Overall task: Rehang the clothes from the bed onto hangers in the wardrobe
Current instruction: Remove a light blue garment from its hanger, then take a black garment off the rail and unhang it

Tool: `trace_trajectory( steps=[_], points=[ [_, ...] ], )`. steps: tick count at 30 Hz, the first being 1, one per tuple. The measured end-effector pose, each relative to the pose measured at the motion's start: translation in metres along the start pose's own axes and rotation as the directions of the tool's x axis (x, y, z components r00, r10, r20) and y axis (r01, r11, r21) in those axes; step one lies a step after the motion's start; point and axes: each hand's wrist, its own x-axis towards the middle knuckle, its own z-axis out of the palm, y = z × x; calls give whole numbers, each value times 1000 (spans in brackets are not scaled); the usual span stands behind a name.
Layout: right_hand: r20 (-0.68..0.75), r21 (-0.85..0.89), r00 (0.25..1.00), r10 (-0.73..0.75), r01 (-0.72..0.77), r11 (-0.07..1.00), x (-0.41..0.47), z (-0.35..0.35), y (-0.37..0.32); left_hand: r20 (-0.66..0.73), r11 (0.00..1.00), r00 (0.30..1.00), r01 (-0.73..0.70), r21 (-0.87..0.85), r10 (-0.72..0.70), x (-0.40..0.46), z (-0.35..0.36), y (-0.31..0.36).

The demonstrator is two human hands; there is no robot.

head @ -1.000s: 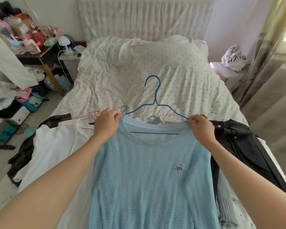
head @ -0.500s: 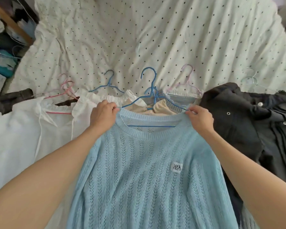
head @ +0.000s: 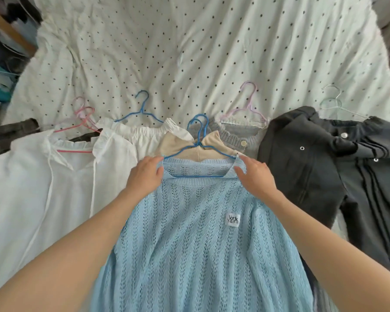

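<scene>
Basically a row of clothes on hangers lying across the dotted bedsheet (head: 212, 46). Far left: white blouse (head: 32, 188) on a pink hanger (head: 81, 122), dark garment edge poking out beyond it. Next right, white ruffled top (head: 131, 140) on a blue hanger (head: 142, 109). Left hand (head: 144, 176) rests on the left shoulder of the light blue knit sweater (head: 200, 233), fingers relaxed on the neckline, thumb near the hanger's end; whether it pinches the knit, cannot tell. Sweater sits near centre on its own blue hanger (head: 197, 140), overlapping a beige top (head: 209, 145). Right hand (head: 254, 176) lies flat on the right shoulder, fingers straight. Further right, grey cardigan (head: 236, 136) on a lilac hanger (head: 248, 102), then dark jacket (head: 302, 167) and a pale hanger (head: 333, 102) far right.
</scene>
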Motion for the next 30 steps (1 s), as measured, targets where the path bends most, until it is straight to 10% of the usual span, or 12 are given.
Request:
trace_trajectory(
  steps=[10,18,24,30],
  points=[
    [-198,11,975,-97,101,995,-171,7,-25,-133,893,887,-421,158,442,-159,23,27],
    [-398,30,908,131,-130,991,-321,6,-26,-122,782,773,-616,90,623,-238,19,64],
    [-508,151,772,382,-357,922,-434,13,-17,-38,596,595,-801,57,803,-297,24,106],
    [-621,342,502,603,-519,784,-556,9,10,-2,239,239,-971,0,971,-388,52,191]
  ],
)
